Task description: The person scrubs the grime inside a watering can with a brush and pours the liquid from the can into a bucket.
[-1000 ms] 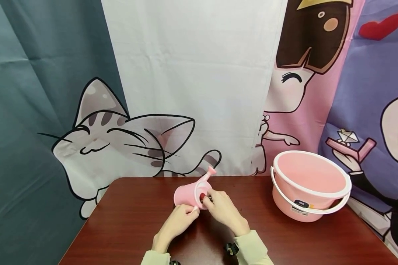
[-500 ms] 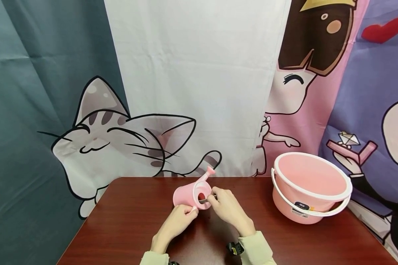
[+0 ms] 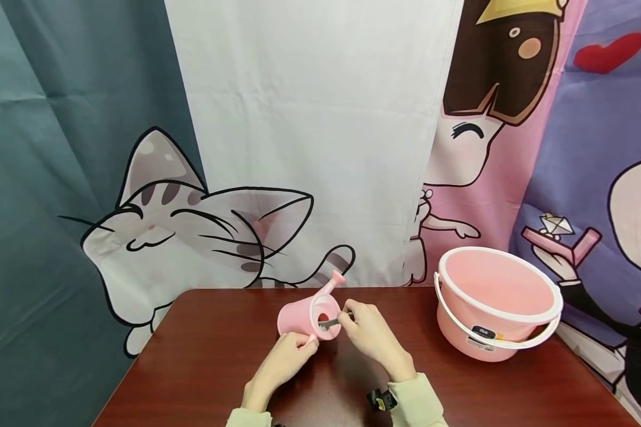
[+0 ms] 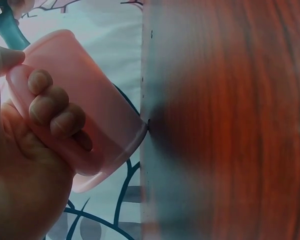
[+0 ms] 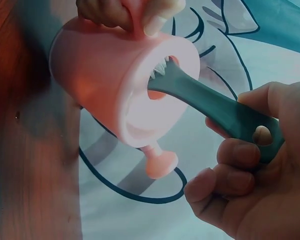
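My left hand (image 3: 285, 362) grips the handle of a small pink watering can (image 3: 296, 317), fingers curled through the handle loop in the left wrist view. The can is tilted, its open top facing right and its spout angled up and away. In my right hand (image 3: 374, 335) is a brush with a dark grey-green handle (image 5: 210, 102) and a hole near its end. Pale bristles (image 5: 159, 67) show just inside the can's mouth; the rest of the brush head is hidden by the rim. A reddish patch is visible within the opening.
A pink bucket (image 3: 459, 337) with a white rim and a lowered white carry handle stands at the right of the brown wooden table (image 3: 203, 356). Behind the table hang printed cloths (image 3: 310, 118) with cartoon figures.
My right hand has drawn slightly right, away from the can, and more of the brush handle shows. The left hand and the can have barely shifted.
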{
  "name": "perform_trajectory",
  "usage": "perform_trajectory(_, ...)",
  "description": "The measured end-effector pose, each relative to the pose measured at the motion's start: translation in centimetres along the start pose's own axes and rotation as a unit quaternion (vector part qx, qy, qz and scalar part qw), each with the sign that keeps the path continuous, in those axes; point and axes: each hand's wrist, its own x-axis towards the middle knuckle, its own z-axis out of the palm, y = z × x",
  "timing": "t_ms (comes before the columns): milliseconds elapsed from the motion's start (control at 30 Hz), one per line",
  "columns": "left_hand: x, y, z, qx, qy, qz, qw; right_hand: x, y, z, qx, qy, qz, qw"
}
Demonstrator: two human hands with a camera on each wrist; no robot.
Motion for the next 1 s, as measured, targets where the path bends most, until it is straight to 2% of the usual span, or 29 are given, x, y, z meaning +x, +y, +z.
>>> perform_trajectory(533,-0.2,0.2,0.2,0.006,0.008,-0.002,0.9999,-0.2,0.0,2.3,-0.006,0.004,-0.045,0.999)
perform_trajectory(1000,-0.2,0.2,0.2,0.027,0.004,0.017,0.9995,-0.3,0.2,3.3,-0.009,-0.006,-0.040,0.999)
